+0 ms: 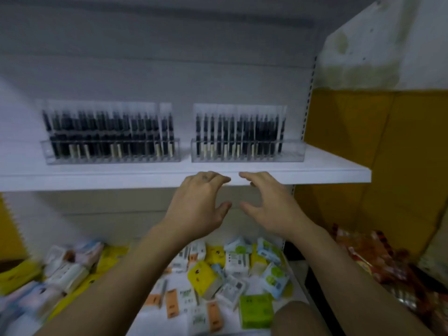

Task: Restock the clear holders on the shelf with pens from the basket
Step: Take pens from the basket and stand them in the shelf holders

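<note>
Bearing seemingly full holders, white shelf stands beside stained wall.

Holders: clear glossy plastic. Shelf: smooth white board, matt. Pens: dark plastic. Packets below: glossy wrap. Wall: rough, stained plaster.

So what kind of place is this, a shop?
Probably a small shop. Two clear holders packed with pens stand on a white display shelf, and colourful little packets lie piled below.
</note>
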Motion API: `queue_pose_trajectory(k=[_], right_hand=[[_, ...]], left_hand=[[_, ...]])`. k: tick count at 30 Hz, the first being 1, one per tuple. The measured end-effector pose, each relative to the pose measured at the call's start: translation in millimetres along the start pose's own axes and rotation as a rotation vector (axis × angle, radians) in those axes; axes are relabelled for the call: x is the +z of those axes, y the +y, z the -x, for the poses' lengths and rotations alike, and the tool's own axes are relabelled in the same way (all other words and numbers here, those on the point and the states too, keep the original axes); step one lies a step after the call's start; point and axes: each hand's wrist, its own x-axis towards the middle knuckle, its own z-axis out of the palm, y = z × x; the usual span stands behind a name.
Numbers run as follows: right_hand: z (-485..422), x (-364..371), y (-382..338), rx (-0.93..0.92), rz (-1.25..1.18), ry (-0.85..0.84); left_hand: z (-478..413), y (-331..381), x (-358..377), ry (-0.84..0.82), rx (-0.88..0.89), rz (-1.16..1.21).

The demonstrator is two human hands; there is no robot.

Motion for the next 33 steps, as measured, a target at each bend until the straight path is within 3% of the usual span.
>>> queue_pose_trajectory(k=[14, 33], right_hand=[[91, 183, 36, 0.16, 0.022, -0.516], [141, 330, 42, 0.301, -0.077, -1.095]], left_hand=[[163, -59, 120, -0.424, -0.295, -0.01], [274, -83, 237, -0.945, -0.655, 0.185]])
